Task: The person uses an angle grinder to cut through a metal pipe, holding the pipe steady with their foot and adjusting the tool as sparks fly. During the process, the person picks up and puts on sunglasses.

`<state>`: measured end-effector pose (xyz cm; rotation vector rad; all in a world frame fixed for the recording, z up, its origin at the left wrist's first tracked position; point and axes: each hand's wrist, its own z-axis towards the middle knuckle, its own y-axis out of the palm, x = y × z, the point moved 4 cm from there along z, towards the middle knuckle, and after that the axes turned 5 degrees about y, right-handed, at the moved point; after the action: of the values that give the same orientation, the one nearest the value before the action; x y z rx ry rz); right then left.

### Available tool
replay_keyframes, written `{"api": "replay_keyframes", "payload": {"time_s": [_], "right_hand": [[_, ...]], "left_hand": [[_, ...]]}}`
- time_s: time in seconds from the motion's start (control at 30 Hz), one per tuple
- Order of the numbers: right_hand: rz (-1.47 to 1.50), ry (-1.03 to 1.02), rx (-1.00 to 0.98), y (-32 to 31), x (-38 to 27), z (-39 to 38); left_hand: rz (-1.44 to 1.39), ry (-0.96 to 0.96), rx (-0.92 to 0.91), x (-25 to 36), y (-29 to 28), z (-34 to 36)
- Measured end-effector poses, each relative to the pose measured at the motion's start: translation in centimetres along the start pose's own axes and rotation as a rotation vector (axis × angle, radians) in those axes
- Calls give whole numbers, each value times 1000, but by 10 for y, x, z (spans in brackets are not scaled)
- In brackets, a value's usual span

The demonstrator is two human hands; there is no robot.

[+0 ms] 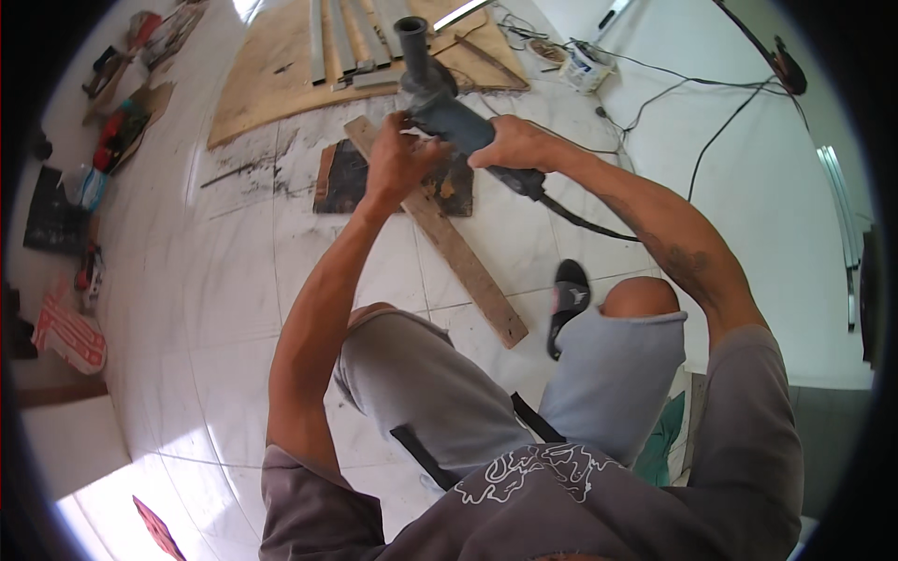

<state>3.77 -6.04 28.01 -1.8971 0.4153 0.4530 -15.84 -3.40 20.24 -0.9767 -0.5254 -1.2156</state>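
A grey-black angle grinder [447, 120] with an upright side handle is held up in the upper middle, its cord hanging to the right. My right hand [514, 145] grips its body near the cord end. My left hand [398, 164] has bent fingers on the grinder's head, below the side handle; its fingertips are partly hidden and slightly blurred. A worn wooden plank [472, 280] lies diagonally below, across a dark, stained board [341, 187] on the tiles.
A plywood sheet [248, 93] carries metal bars [337, 42] ahead. Cables and a white bucket [589, 65] are at upper right, beside a white wall [767, 262]. Assorted tools [117, 131] line the left side. My foot in a black sandal [571, 285] is beside the plank.
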Motion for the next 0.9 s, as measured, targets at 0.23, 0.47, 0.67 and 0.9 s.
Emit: {"api": "replay_keyframes", "payload": {"time_s": [0.23, 0.47, 0.67, 0.9], "right_hand": [[224, -89, 42, 56, 6, 28], [169, -48, -84, 123, 16, 59], [341, 42, -93, 160, 35, 84], [302, 95, -159, 184, 52, 100]], "left_hand": [[197, 16, -116, -15, -32, 2], [322, -70, -138, -77, -35, -30], [328, -182, -141, -115, -18, -52], [-883, -1151, 11, -157, 27, -83]]}}
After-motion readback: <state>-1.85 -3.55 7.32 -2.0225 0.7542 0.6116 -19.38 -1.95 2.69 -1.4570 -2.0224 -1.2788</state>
